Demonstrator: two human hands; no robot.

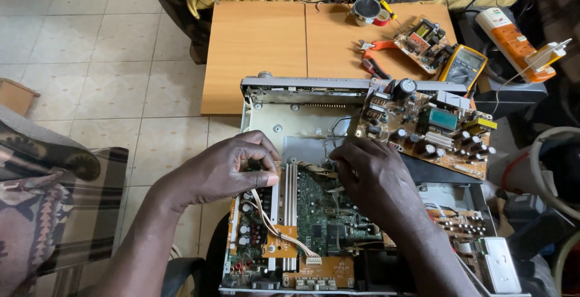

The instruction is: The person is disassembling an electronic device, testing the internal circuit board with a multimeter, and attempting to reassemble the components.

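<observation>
Even, soft daylight fills the scene, brightest on the pale floor tiles (103, 49) at far left and on the wooden table (260, 49). Shadows are faint and diffuse; a soft one lies under the left hand (226, 170) and right hand (374, 179) on the open metal case (290, 122). The circuit boards at centre are sharp. The near cushion (42, 200) at left is slightly soft, and straight lines bow mildly toward the edges.

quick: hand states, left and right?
Left hand: pinched shut on white ribbon cable.
Right hand: fingers curled onto green circuit board; grip cannot be told.
</observation>
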